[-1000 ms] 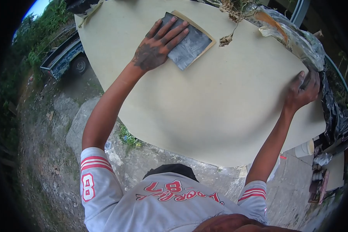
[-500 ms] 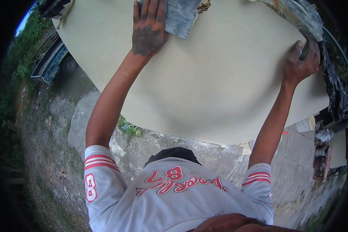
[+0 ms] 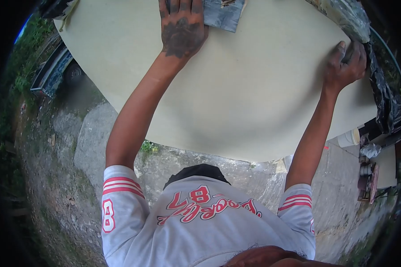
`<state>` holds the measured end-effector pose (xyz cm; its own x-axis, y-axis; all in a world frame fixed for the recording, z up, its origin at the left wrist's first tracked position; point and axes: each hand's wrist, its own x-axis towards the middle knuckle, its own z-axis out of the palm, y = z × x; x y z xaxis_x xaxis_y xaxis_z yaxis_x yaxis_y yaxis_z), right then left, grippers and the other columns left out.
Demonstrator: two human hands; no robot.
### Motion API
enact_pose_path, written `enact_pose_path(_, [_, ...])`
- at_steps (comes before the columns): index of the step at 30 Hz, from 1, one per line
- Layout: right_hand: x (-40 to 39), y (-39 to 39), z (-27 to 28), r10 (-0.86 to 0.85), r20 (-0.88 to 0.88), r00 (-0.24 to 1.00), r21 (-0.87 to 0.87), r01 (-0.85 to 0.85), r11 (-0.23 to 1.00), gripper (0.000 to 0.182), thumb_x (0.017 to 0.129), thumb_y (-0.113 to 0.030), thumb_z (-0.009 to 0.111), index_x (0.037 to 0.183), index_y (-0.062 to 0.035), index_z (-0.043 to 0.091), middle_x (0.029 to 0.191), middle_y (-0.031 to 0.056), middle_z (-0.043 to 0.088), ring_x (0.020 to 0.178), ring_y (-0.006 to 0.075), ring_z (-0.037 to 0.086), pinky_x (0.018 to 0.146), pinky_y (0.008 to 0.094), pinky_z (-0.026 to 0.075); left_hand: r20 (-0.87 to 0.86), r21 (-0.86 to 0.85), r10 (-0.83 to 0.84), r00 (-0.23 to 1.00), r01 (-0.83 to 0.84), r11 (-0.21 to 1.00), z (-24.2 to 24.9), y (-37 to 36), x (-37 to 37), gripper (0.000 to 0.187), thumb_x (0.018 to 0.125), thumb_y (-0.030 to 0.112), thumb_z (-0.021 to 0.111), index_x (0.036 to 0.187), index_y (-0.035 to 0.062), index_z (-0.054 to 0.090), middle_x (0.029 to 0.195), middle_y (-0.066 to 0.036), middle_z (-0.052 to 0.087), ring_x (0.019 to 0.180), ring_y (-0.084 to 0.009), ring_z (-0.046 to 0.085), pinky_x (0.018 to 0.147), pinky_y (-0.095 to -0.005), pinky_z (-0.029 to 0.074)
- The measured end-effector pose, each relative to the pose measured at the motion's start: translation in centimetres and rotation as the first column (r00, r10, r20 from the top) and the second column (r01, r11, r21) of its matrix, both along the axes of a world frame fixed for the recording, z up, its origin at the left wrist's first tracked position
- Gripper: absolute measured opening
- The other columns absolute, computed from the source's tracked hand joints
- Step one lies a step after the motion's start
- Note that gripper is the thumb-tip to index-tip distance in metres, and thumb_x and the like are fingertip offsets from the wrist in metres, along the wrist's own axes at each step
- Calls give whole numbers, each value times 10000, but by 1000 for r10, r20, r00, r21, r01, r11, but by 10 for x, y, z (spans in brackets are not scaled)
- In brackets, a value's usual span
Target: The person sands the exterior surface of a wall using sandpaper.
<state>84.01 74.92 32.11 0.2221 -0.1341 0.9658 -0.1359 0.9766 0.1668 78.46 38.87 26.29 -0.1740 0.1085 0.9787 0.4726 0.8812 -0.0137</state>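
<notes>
A large, smooth cream panel (image 3: 236, 98) spreads in front of me. Near its top, my left hand (image 3: 182, 33) lies palm down with fingers stretched, pressing on a grey, bent sheet (image 3: 223, 18) that sticks out on its right. The fingertips are cut off by the frame's top. Over at the panel's right side, my right hand (image 3: 345, 66) rests with thumb and bent fingers apart, grey smears on them and nothing visible in it. Clear plastic (image 3: 349, 22) and black plastic (image 3: 381, 93) wrap the edge beside it.
A white bucket (image 3: 348, 138) and stacked items (image 3: 366, 175) stand on the concrete ground (image 3: 338, 191) at lower right. At left are a vehicle (image 3: 53, 73) and green plants (image 3: 20, 73). Black material (image 3: 60, 8) hangs at the panel's top-left corner.
My left hand and the grey sheet have shifted together to the right and slightly up. My right hand has barely moved, and the view has shifted a little.
</notes>
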Motion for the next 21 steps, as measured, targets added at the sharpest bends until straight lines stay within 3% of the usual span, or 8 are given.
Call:
enact_pose_path(3, [0,-2,-1,-33,-19,999,-9,33,999,354,912,-326,693,1185,-102,720,1235,93,682,1212,299,595,1045,473,384,-136,-422,163,977,-206,883,-21,14,0,755,923,334,629,1533,-41,386,1652,-232,297,1519,-383,314,1182,-628,268])
enact_pose_path(7, [0,3,-3,-19,6,1000,3,19,1000,362,907,-325,698,1183,-92,718,1224,97,687,1197,303,603,1041,475,387,-1,16,-25,1000,25,1000,-7,18,2,668,949,293,581,1521,-15,428,1636,-181,364,1505,-324,363,1200,-615,243])
enact_pose_path(11, [-4,9,0,-59,-17,998,13,59,998,380,898,-330,703,1183,-78,715,1214,102,691,1182,308,609,1031,477,389,-170,-396,223,960,-274,876,-19,24,5,781,922,355,640,1546,-30,374,1664,-176,308,1513,-372,322,1189,-623,251])
enact_pose_path(12, [-6,10,1,-28,-27,999,24,29,999,385,897,-332,703,1183,-75,714,1216,103,690,1182,308,609,1028,475,388,-168,-399,226,960,-276,875,-14,22,5,781,922,355,640,1546,-30,374,1664,-176,308,1513,-372,322,1189,-623,251])
enact_pose_path(15, [-5,10,0,-48,-19,999,5,48,999,385,896,-329,704,1184,-74,713,1218,101,690,1184,308,608,1028,469,387,-92,86,57,994,-49,995,-6,31,-5,567,959,217,556,1469,-23,491,1623,-178,393,1492,-314,391,1190,-642,234])
enact_pose_path(16, [-4,12,2,-54,-29,998,10,54,998,385,896,-329,704,1184,-74,713,1218,101,690,1184,308,608,1028,469,387,-102,92,51,994,-42,995,-11,37,-4,567,959,217,556,1469,-23,491,1623,-178,393,1492,-314,391,1190,-642,234])
enact_pose_path(19, [-4,9,-1,-76,-33,997,20,77,997,374,897,-320,703,1184,-81,714,1228,97,684,1193,303,603,1034,473,380,-145,-362,163,976,-206,909,-22,48,13,650,943,329,616,1457,-46,487,1624,-181,388,1470,-329,421,1163,-657,277])
enact_pose_path(21, [-1,4,0,-1,11,1000,2,1,1000,362,905,-308,693,1196,-95,710,1231,85,677,1202,295,596,1037,480,376,-330,-166,131,935,-194,967,-3,54,-9,584,948,273,589,1440,-33,512,1614,-178,407,1473,-316,422,1171,-651,270])
